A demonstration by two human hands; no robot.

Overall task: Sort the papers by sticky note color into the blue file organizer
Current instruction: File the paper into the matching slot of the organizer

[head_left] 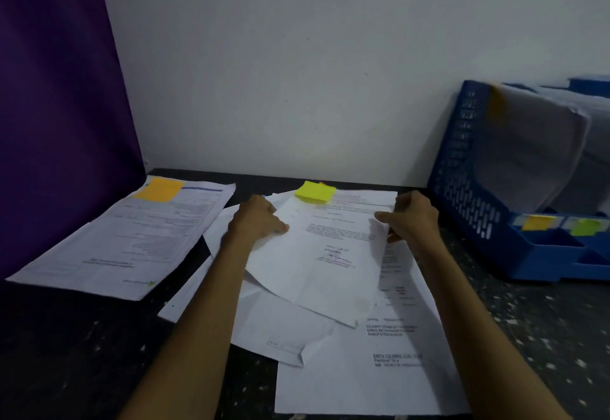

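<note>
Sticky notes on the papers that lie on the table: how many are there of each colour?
Orange: 2, the orange note on the left stack and an orange corner behind the yellow-green one
Yellow-green: 1, the yellow-green note
Total: 3

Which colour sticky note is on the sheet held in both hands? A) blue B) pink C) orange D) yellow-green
D: the sheet gripped by the left hand and right hand carries a yellow-green sticky note at its top edge; the orange note sits on a separate stack to the left.
</note>
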